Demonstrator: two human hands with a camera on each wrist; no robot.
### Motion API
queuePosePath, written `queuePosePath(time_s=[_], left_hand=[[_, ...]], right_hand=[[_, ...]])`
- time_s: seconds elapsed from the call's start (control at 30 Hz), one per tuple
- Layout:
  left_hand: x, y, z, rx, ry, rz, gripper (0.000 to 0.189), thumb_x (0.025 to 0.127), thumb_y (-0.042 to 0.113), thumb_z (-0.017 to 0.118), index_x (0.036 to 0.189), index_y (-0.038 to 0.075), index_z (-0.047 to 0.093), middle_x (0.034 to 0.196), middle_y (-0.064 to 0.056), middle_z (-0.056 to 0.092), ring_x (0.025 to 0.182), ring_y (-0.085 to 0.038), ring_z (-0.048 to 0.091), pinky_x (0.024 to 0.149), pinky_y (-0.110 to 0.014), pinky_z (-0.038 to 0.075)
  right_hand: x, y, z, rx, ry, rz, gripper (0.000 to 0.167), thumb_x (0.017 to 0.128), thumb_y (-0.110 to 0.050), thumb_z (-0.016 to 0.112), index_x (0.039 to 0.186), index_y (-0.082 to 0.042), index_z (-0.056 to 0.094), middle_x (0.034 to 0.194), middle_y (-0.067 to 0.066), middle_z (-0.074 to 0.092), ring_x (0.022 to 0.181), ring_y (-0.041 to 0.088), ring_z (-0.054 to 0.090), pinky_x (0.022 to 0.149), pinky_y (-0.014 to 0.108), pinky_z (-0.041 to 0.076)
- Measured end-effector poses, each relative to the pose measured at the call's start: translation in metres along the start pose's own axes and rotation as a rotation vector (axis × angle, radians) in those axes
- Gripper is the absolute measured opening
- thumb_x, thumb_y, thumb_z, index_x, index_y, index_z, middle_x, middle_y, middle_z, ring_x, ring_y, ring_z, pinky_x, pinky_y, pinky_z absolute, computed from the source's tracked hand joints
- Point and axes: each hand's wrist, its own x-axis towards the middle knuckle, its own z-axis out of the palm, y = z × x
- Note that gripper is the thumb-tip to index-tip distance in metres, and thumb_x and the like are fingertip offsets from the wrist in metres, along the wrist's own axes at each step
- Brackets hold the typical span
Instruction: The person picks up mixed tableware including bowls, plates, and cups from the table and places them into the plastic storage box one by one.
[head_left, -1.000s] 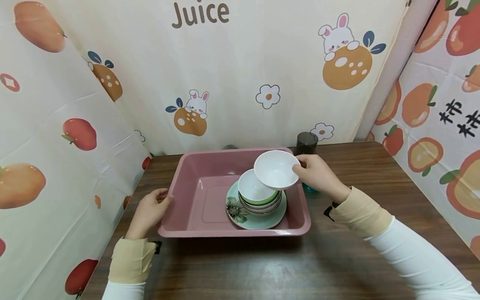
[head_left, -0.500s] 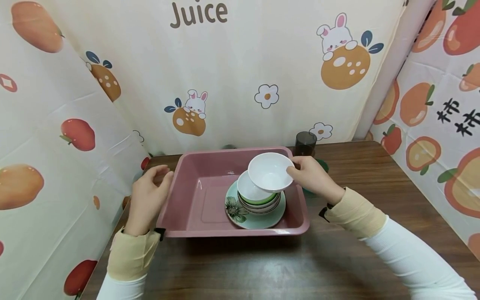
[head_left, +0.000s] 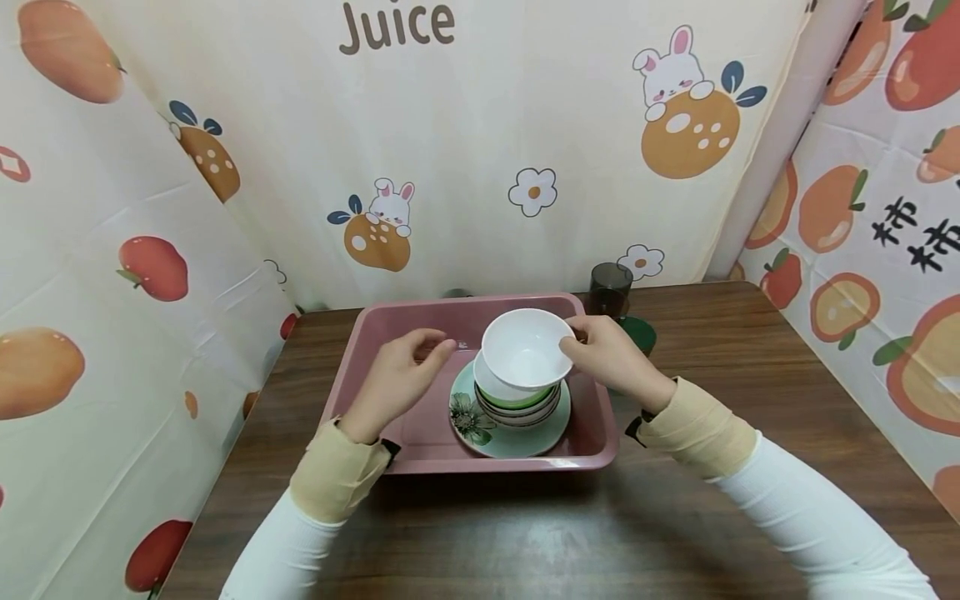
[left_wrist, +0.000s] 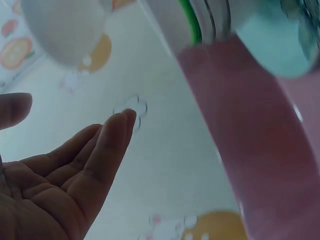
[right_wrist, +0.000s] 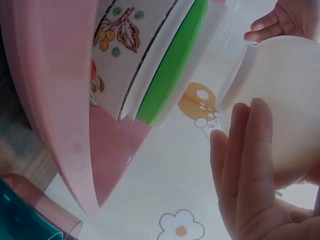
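My right hand (head_left: 611,358) grips a white bowl (head_left: 527,348) by its right rim, thumb inside and fingers underneath, as the right wrist view shows. The bowl is held tilted above a stack of nested bowls (head_left: 517,404), whose top one is white with a green band beneath. That stack stands on a pale green plate (head_left: 551,442) with a dark flower print, inside a pink basin (head_left: 607,446). My left hand (head_left: 397,375) is over the left part of the basin, fingers loosely bent and thumb apart, touching nothing. In the left wrist view the white bowl (left_wrist: 65,30) hangs beyond its fingertips.
Behind the basin's right corner stands a dark translucent cup (head_left: 610,287). A green cup (head_left: 639,333) is partly hidden by my right hand. The brown wooden table (head_left: 480,542) meets printed cloth walls (head_left: 450,125) at the back and sides.
My left hand has left the basin's left rim and moved right, over the basin. The white bowl has shifted slightly left and down in my right hand.
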Motion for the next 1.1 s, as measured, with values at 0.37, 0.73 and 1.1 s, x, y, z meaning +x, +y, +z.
queuePosePath(time_s=[0.37, 0.73, 1.1], left_hand=[[0.012, 0.02, 0.025, 0.009, -0.085, 0.022, 0.038, 0.095, 0.042, 0.058, 0.114, 0.011, 0.068, 0.097, -0.001, 0.07, 0.086, -0.015, 0.062, 0.076, -0.032, 0.051], [0.024, 0.027, 0.029, 0.005, -0.131, 0.044, 0.023, 0.097, 0.023, 0.055, 0.082, 0.009, 0.066, 0.065, -0.003, 0.06, 0.055, -0.015, 0.059, 0.053, -0.027, 0.046], [0.037, 0.032, 0.032, 0.157, -0.124, 0.07, 0.032, 0.097, 0.013, 0.047, 0.066, 0.011, 0.051, 0.058, -0.004, 0.055, 0.049, -0.013, 0.056, 0.05, -0.025, 0.042]], right_hand=[[-0.004, -0.005, 0.008, 0.009, -0.035, -0.008, 0.029, 0.093, -0.007, 0.048, 0.113, 0.001, 0.066, 0.081, 0.011, 0.069, 0.063, 0.017, 0.06, 0.061, 0.029, 0.056], [-0.005, -0.007, 0.013, 0.009, -0.028, -0.014, 0.031, 0.092, -0.008, 0.05, 0.118, 0.002, 0.065, 0.09, 0.013, 0.07, 0.064, 0.018, 0.059, 0.063, 0.03, 0.056], [-0.007, 0.005, 0.006, 0.105, -0.045, -0.008, 0.043, 0.102, -0.034, 0.05, 0.128, 0.0, 0.059, 0.102, 0.016, 0.07, 0.078, 0.024, 0.072, 0.082, 0.038, 0.057]])
